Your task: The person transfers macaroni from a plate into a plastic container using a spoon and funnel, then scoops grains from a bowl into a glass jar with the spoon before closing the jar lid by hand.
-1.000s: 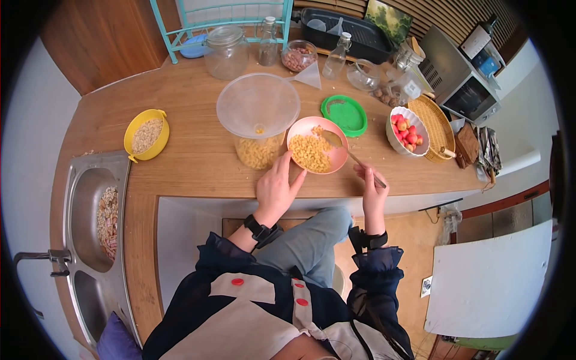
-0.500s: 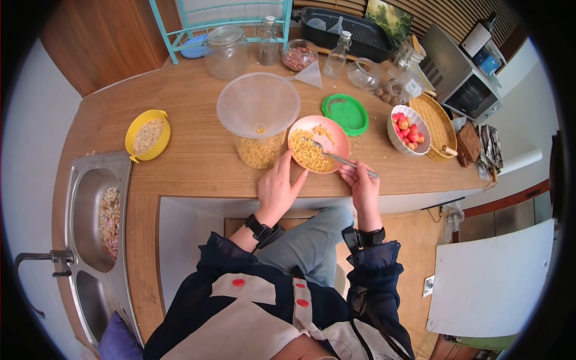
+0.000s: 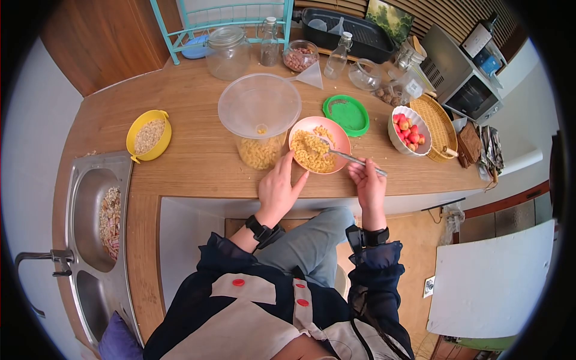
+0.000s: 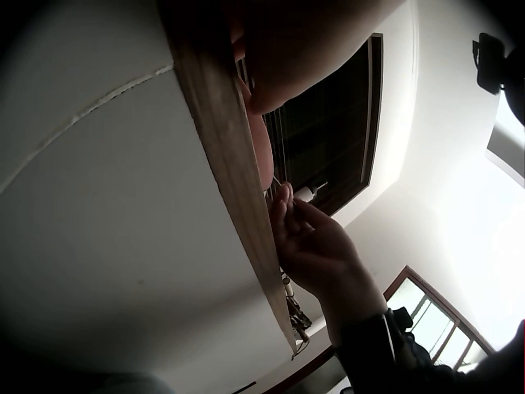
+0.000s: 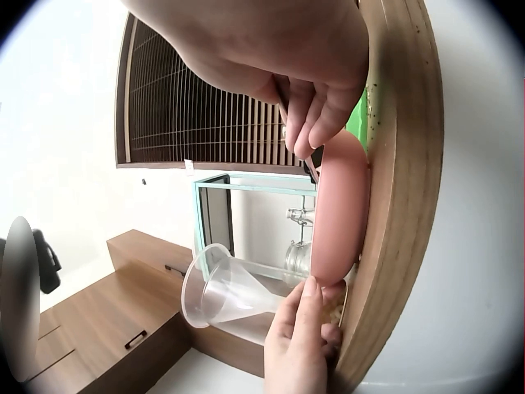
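A pink bowl (image 3: 343,139) of small yellow macaroni (image 3: 311,157) stands near the counter's front edge. My left hand (image 3: 277,185) holds its near-left side, index finger and thumb spread against the rim. In my right hand (image 3: 368,182) I grip the handle of a metal spoon (image 3: 355,159), its head down among the macaroni. The right wrist view shows the bowl's side (image 5: 340,213) between both hands. Left of the bowl, a wide translucent funnel (image 3: 259,102) sits over a clear tub (image 3: 260,150) with macaroni inside.
A green lid (image 3: 351,114) lies behind the bowl. To the right are a white bowl of red fruit (image 3: 410,133) and a wicker tray (image 3: 437,123). A yellow bowl (image 3: 161,141) and the sink (image 3: 84,210) are at left. Glass jars and bottles (image 3: 336,63) line the back.
The spoon has come down from the far right side of the bowl into the macaroni, then shifted slightly right with my right hand. My left hand has stayed at the bowl.
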### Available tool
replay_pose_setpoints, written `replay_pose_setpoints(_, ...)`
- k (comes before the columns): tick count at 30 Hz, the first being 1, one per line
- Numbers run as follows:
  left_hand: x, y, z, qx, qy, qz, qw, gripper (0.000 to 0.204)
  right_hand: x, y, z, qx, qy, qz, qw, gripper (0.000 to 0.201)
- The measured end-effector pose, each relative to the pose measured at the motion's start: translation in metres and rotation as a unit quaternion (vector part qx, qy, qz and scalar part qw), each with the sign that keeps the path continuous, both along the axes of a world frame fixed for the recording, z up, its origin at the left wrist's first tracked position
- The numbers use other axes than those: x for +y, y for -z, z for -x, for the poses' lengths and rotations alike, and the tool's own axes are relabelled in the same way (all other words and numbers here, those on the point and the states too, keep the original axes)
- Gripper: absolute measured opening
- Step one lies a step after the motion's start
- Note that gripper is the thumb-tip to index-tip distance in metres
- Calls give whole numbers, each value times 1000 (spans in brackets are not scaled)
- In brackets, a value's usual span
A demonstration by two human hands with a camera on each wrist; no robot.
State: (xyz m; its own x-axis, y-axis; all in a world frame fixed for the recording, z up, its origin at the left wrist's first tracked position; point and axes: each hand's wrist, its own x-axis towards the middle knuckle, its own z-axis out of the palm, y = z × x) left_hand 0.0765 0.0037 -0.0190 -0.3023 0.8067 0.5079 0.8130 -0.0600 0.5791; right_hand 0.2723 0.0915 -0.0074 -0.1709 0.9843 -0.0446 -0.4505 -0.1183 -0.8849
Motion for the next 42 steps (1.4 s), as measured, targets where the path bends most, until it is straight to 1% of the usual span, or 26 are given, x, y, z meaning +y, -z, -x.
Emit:
replay_pose_setpoints(6, 0, -1, 0, 2, 2, -15, 1000, 51, 0, -4, -2, -1, 21, -27, 999, 26)
replay_pose_setpoints(9, -4, -3, 1, -1, -1, -9, 1000, 47, 2, -5, -3, -1, 24, -37, 999, 26)
replay_pose_setpoints(11, -14, -2, 9, -137, 109, 8, 985, 50, 2, -6, -4, 2, 26, -39, 999, 26)
replay_pose_setpoints(12, -18, -3, 15, -137, 110, 7, 984, 50, 2, -8, -5, -2, 32, -31, 999, 26)
replay_pose_setpoints(13, -23, -6, 23, -43, 116, -125, 984, 52, 3, -10, -6, -5, 39, -24, 999, 26)
replay_pose_setpoints(14, -28, -8, 33, 51, 118, -252, 959, 55, 4, -10, -7, -6, 39, -24, 999, 26)
replay_pose_setpoints(16, -30, -11, 59, 25, 50, -297, 953, 61, 7, -11, -11, -6, 47, -34, 998, 27)
replay_pose_setpoints(18, -21, -22, 82, -48, -34, -324, 944, 74, 9, -14, -13, -7, 51, -36, 998, 26)
replay_pose_setpoints(19, -16, -32, 89, -48, -33, -326, 943, 74, 10, -18, -13, -8, 55, -39, 998, 26)
replay_pose_setpoints(21, -9, -55, 99, -117, 13, -267, 957, 94, 14, -30, -10, 5, 54, -51, 997, 26)
replay_pose_setpoints(22, -5, -55, 100, -116, 14, -267, 957, 94, 15, -37, -9, 18, 52, -60, 997, 26)
replay_pose_setpoints(24, 3, -50, 100, -213, 78, -164, 960, 107, 20, -55, -2, 28, 55, -75, 995, 25)
replay_pose_setpoints(27, 11, -44, 95, -240, 95, -160, 953, 111, 24, -88, 9, 51, 49, -109, 992, 25)
replay_pose_setpoints(28, 12, -45, 93, -239, 90, -161, 953, 111, 24, -99, 14, 63, 40, -127, 989, 25)
replay_pose_setpoints(30, 13, -48, 89, -240, 108, -193, 945, 110, 26, -116, 25, 65, 29, -138, 988, 25)
replay_pose_setpoints(32, 15, -51, 86, -245, 112, -214, 939, 109, 25, -130, 35, 75, -3, -163, 984, 25)
replay_pose_setpoints(34, 18, -54, 84, -250, 120, -235, 931, 108, 25, -140, 47, 81, -22, -164, 983, 25)
replay_pose_setpoints(36, 19, -58, 81, -269, 121, -256, 920, 105, 20, -146, 60, 82, -67, -172, 979, 26)
replay_pose_setpoints(37, 17, -60, 82, -268, 122, -257, 920, 105, 17, -147, 67, 73, -77, -182, 977, 27)
replay_pose_setpoints(39, 19, -64, 78, -222, 105, -252, 936, 101, 11, -145, 80, 63, -88, -191, 976, 26)
replay_pose_setpoints(40, 19, -67, 75, -227, 124, -250, 933, 101, 7, -143, 86, 60, -85, -194, 976, 25)
replay_pose_setpoints(42, 18, -69, 75, -196, 77, -231, 950, 97, 5, -136, 93, 70, -100, -155, 980, 24)
